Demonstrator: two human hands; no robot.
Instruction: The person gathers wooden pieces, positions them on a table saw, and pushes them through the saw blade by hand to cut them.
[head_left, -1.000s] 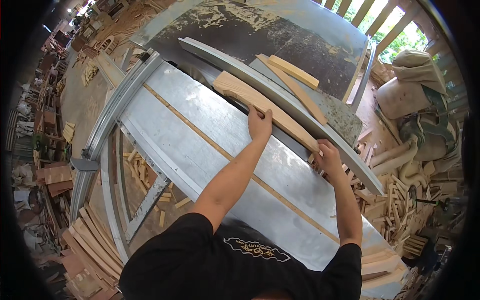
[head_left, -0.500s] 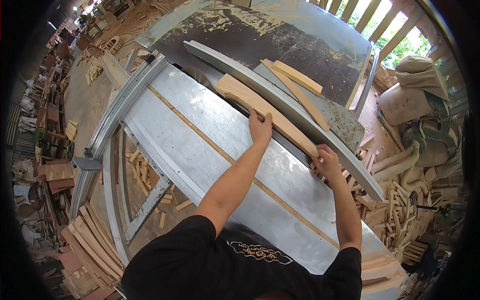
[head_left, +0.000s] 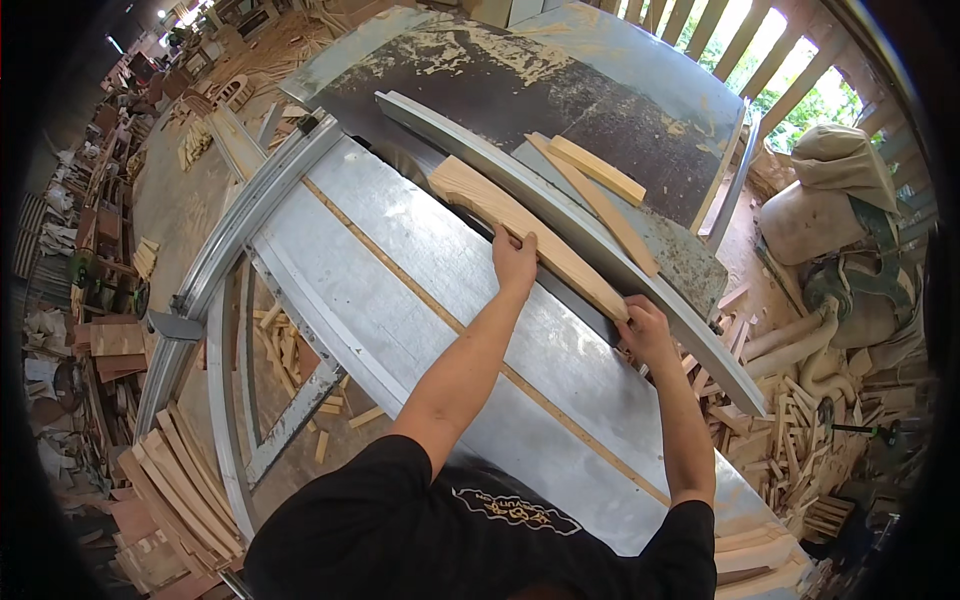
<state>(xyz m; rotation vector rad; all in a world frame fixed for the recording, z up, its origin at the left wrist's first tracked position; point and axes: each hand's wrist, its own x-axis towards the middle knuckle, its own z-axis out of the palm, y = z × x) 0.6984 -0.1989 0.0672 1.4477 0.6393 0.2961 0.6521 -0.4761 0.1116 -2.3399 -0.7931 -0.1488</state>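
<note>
Left hand (head_left: pixel 515 264) and right hand (head_left: pixel 647 330) grasp the board (head_left: pixel 562 252), seemingly guiding it by the fence (head_left: pixel 690 325); pushing calls for steadiness, fence contact unclear.

I count two hands, my left hand (head_left: pixel 515 262) and right hand (head_left: pixel 647 332), sharing one curved-edge wooden board (head_left: pixel 548 240). I see one long metal fence (head_left: pixel 700 338), one sliding metal table (head_left: pixel 420 220) with one tan inlay strip (head_left: pixel 385 256), and two loose wood strips (head_left: pixel 598 171) past the fence. The stacked curved boards (head_left: pixel 178 482) and offcuts (head_left: pixel 797 425) overlap too much to number.
</note>
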